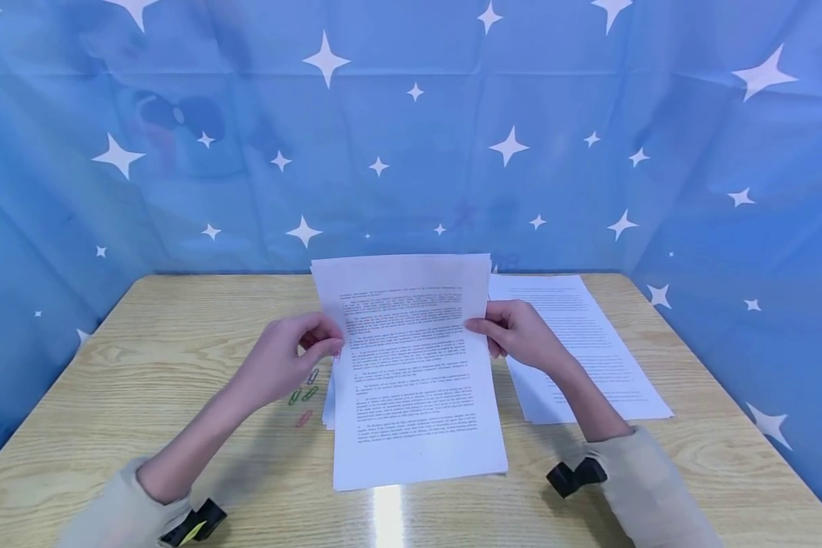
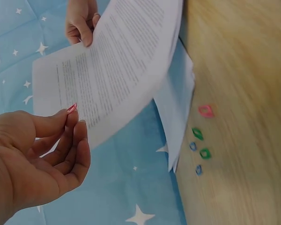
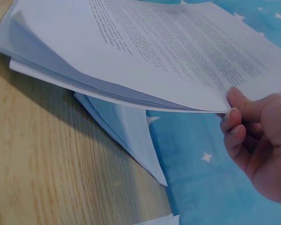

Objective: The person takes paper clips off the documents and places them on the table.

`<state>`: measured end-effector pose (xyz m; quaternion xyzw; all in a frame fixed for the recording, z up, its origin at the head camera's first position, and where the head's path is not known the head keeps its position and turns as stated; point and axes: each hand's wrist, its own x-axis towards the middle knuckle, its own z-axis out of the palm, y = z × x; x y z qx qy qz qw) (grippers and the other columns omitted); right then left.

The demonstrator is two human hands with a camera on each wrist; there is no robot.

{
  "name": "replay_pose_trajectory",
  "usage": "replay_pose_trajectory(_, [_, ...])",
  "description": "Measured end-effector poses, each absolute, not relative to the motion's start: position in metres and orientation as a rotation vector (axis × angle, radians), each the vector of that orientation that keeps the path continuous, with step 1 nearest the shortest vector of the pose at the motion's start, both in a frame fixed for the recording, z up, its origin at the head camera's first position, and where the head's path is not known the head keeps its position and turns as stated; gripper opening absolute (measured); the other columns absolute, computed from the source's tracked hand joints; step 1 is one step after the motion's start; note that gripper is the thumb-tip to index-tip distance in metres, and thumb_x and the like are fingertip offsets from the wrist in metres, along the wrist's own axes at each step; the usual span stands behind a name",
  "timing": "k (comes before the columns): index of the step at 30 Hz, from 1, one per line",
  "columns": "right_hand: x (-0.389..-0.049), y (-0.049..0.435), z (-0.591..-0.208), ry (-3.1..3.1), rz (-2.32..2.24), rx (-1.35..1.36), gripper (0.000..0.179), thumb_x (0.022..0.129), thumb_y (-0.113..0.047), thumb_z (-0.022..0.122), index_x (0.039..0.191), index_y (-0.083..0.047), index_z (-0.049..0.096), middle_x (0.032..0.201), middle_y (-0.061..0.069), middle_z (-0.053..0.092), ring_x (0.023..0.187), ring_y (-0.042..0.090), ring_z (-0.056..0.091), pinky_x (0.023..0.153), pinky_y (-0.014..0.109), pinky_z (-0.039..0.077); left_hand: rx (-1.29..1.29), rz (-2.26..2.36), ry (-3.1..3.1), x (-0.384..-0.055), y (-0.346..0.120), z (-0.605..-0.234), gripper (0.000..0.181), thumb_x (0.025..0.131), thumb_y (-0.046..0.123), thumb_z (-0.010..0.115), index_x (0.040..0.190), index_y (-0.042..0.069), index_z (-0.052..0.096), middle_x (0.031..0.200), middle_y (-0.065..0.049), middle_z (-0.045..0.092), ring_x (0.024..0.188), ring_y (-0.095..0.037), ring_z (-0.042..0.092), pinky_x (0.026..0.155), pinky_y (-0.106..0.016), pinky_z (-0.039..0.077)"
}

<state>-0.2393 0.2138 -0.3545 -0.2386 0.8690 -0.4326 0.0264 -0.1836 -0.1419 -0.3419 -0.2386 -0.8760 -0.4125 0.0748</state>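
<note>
My right hand (image 1: 524, 335) pinches the right edge of a stack of printed sheets (image 1: 411, 380), thumb on the front and fingers behind. The stack is raised off the table and tilted, its printed side facing me. In the right wrist view several layers show along the edge of the sheets (image 3: 131, 93). My left hand (image 1: 291, 354) is by the stack's left edge. Between its thumb and fingertip it pinches a pink paper clip (image 2: 72, 108), seen best in the left wrist view. Whether the clip touches the paper I cannot tell.
Several loose paper clips in pink (image 2: 206, 111), green (image 2: 205, 153) and blue (image 2: 199, 170) lie on the wooden table (image 1: 199, 342), left of the stack. Other printed sheets (image 1: 616, 380) lie at the right. More paper (image 1: 329, 407) lies behind the raised stack. A blue starred curtain (image 1: 411, 152) hangs behind.
</note>
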Motion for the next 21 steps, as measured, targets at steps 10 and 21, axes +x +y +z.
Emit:
replay_pose_trajectory(10, [-0.239,0.214,-0.354,2.674,-1.358,-0.721,0.017,0.1,-0.013,0.065,0.112,-0.003,0.071,0.058,0.007,0.055,0.049,0.034,0.05,0.044,0.026,0.034,-0.714,-1.118,-2.778,-0.176,-0.165,-0.349,0.007,0.093,0.0,0.07,0.09,0.007,0.069,0.078,0.002,0.065,0.068,-0.015,0.057,0.061,-0.026,0.047])
replay_pose_trajectory(21, [-0.239,0.214,-0.353,2.675,-1.353,-0.715,0.017,0.1,-0.013,0.065,0.112,-0.003,0.071,0.059,0.006,0.057,0.048,0.031,0.05,0.045,0.026,0.036,-0.742,-1.124,-2.902,-0.168,-0.184,-0.364,0.007,0.092,-0.001,0.07,0.09,0.006,0.067,0.078,0.001,0.064,0.067,-0.01,0.054,0.06,-0.025,0.048])
